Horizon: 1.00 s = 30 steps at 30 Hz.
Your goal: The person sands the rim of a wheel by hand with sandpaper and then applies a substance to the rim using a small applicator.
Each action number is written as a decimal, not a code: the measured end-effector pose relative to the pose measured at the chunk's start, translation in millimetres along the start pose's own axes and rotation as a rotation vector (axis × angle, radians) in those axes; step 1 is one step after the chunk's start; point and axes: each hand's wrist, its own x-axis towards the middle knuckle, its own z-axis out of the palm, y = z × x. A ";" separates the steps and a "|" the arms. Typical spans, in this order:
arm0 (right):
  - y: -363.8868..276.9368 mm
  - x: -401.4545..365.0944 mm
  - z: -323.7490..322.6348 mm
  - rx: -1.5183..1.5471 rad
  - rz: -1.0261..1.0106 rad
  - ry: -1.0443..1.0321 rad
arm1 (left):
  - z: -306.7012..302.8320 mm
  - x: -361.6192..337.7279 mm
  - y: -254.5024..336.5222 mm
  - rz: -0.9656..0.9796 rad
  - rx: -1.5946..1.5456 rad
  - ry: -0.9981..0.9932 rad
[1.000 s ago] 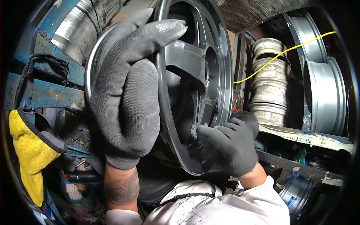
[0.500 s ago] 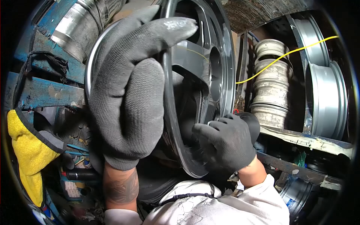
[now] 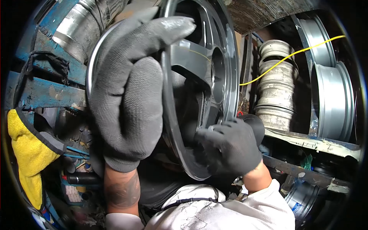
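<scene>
A dark grey alloy car wheel rim (image 3: 192,57) stands on edge in front of me, its spokes and hub hole facing right. My left hand (image 3: 122,92), in a grey knit glove, is wrapped over the near lip, with its fingertips pointing toward the spokes. Low on the spoked side is my right hand (image 3: 239,147), gloved in black and smeared by motion. Its fingers are curled close to the lower spoke and inner edge; what they hold is hidden. Just behind its knuckles shows a black rounded thing (image 3: 256,128).
At right, a shelf (image 3: 306,142) carries a stack of worn pale rims (image 3: 276,84) and silver rims (image 3: 332,101). A yellow cable (image 3: 285,59) crosses before them. Blue metal framing (image 3: 50,94), a yellow cloth (image 3: 28,153) and a silver cylinder (image 3: 73,32) are at left.
The wheel rim and my left hand have shifted slightly left in view. My right hand stays by the lower spoke and is now more blurred.
</scene>
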 end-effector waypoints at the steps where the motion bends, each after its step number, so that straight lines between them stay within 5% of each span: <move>1: 1.4 2.7 0.4 -0.003 0.008 0.016 | -0.2 3.1 6.8 -0.115 0.090 -0.011; 4: -9.7 -10.6 3.7 -0.038 -0.027 0.004 | -0.4 3.2 14.1 -0.232 0.161 -0.022; 16: 3.9 4.4 -0.4 -0.088 0.053 0.041 | -3.8 3.2 14.6 -0.185 0.176 -0.060; 17: 8.0 8.7 1.5 -0.096 0.009 0.166 | -2.0 3.2 16.2 -0.209 0.184 -0.054; 20: 9.7 -8.5 -19.9 0.484 -0.102 0.285 | -0.5 1.0 15.5 -0.219 0.197 -0.019; 25: 12.5 -22.7 -26.8 0.420 -0.150 0.066 | -1.5 2.2 12.1 -0.200 0.198 -0.021; 30: 15.7 -10.9 3.7 0.233 -0.050 0.112 | -0.2 -0.9 13.6 -0.220 0.110 0.022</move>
